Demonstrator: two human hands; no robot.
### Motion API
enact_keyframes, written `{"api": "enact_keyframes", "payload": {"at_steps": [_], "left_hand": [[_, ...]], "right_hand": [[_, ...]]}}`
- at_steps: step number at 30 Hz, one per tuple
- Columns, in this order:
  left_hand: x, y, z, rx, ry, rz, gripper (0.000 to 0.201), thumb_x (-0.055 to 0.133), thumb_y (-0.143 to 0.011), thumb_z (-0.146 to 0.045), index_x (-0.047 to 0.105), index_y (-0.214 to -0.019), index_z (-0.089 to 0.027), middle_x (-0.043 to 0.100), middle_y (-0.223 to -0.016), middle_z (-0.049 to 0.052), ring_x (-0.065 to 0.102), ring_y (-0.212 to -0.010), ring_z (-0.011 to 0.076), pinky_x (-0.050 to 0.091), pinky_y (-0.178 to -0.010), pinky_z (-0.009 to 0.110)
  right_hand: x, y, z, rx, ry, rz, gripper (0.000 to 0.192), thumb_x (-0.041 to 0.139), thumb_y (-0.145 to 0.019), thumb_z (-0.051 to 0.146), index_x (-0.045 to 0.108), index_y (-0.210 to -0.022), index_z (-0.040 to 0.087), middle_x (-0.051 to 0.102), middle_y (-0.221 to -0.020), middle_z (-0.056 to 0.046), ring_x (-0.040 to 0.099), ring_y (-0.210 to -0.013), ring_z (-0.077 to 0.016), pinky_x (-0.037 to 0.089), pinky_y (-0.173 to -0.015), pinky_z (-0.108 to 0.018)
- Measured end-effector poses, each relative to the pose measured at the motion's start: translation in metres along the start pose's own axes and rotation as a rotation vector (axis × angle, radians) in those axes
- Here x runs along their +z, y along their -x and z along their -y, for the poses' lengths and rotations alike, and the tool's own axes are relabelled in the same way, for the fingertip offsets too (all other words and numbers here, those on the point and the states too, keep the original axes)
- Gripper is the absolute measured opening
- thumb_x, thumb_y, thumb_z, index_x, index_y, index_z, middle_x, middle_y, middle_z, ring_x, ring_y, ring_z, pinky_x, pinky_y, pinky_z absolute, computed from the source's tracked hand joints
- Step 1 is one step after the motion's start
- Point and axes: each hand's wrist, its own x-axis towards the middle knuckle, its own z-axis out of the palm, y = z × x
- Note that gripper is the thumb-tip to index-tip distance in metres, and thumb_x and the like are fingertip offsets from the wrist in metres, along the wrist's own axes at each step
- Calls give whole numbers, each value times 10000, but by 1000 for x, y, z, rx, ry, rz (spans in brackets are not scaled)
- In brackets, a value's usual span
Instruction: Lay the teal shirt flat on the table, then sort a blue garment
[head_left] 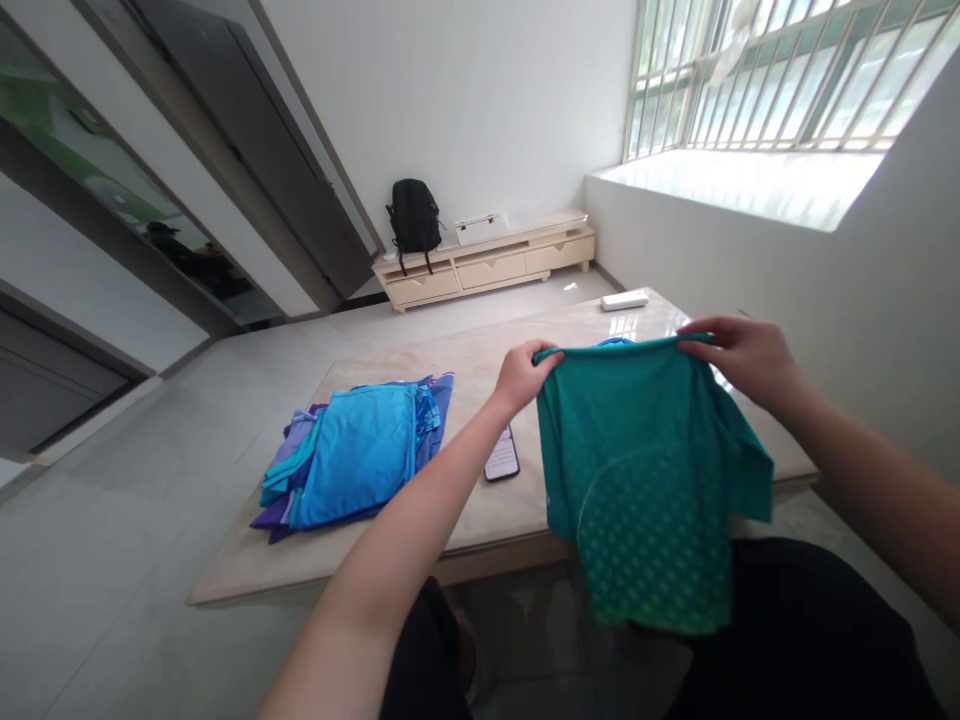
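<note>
Hands (634,365) pinch shirt (637,480) — dotted, mesh-like.

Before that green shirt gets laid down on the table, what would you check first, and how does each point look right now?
1. Left hand grips one top corner of the green shirt: ok.
2. Right hand grips the other top corner: ok.
3. Shirt hangs open and untwisted: ok, though one sleeve flares out to the side.
4. Phone lies on the table right beside the shirt, in the way: not ok.
5. Folded pile sits apart from the shirt: ok.
6. Table behind the shirt free: cannot tell.
</note>
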Motion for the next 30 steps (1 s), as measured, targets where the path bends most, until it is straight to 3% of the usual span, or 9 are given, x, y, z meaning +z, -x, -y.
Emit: {"api": "enact_keyframes", "payload": {"at_steps": [3, 5, 10, 14, 19, 23, 25, 27, 30], "left_hand": [[38, -78, 23, -92, -86, -38, 462, 618, -963, -310, 578, -1380, -114, 632, -1390, 200, 587, -1312, 303, 443, -1101, 398], [72, -88, 41, -146, -143, -52, 631, 557, -993, -362, 398, -1514, -44, 469, -1525, 284, 440, -1447, 349, 348, -1183, 468], [147, 6, 92, 46, -335, 235, 714, 481, -1000, -538, 335, -1579, -146, 252, -1675, 165, 196, -1564, 327, 188, -1274, 512], [152, 104, 110, 81, -499, 392, 771, 456, -988, -601, 318, -1587, -137, 186, -1690, 168, 137, -1573, 337, 211, -1267, 550], [71, 162, 120, 157, -553, 473, 659, 519, -989, -533, 436, -1525, -158, 291, -1665, 147, 250, -1553, 292, 264, -1264, 472], [-38, 171, 151, -154, -684, 315, 412, 573, -981, -430, 637, -1334, -228, 422, -1614, 76, 313, -1530, 270, 213, -1281, 439], [-87, 177, 173, -326, -749, 189, 410, 512, -1006, -355, 609, -1363, -178, 384, -1625, 140, 280, -1540, 313, 184, -1275, 507], [-121, 188, 195, -455, -775, 131, 453, 522, -991, -308, 562, -1403, -122, 372, -1613, 216, 295, -1527, 364, 233, -1244, 556], [-144, 206, 219, -543, -746, 153, 567, 623, -933, -336, 525, -1434, -89, 379, -1600, 243, 322, -1512, 378, 304, -1220, 517]], "right_hand": [[44, -78, -32, -28, 68, -10, 325, 674, -905, 380, 746, -1168, 202, 712, -1251, -81, 644, -1134, -286, 480, -1050, -501], [79, -90, -49, -4, 92, -59, 388, 658, -909, 347, 704, -1263, 197, 604, -1422, -103, 559, -1286, -328, 413, -1137, -527], [162, -12, -81, -32, 216, -37, 430, 457, -1000, 356, 658, -1341, 189, 544, -1486, -108, 484, -1381, -336, 441, -1125, -505], [185, 35, -98, -115, 365, 206, 520, 464, -993, 430, 604, -1415, 161, 458, -1562, -144, 386, -1457, -377, 394, -1160, -529], [188, 41, -83, -56, 381, 332, 501, 470, -977, 401, 646, -1358, 126, 540, -1487, -165, 516, -1358, -361, 464, -1104, -487], [205, 71, -49, -89, 348, 429, 464, 531, -934, 386, 695, -1302, 155, 597, -1436, -151, 607, -1264, -334, 523, -1040, -444], [215, 92, -32, -126, 344, 464, 457, 539, -930, 378, 695, -1311, 179, 571, -1470, -142, 563, -1322, -344, 502, -1068, -453], [224, 112, -18, -157, 361, 479, 460, 543, -930, 375, 689, -1328, 196, 519, -1520, -144, 476, -1399, -389, 440, -1119, -522], [228, 128, -6, -185, 398, 467, 533, 532, -942, 402, 606, -1428, 195, 408, -1599, -159, 349, -1471, -435, 339, -1162, -611]]}}
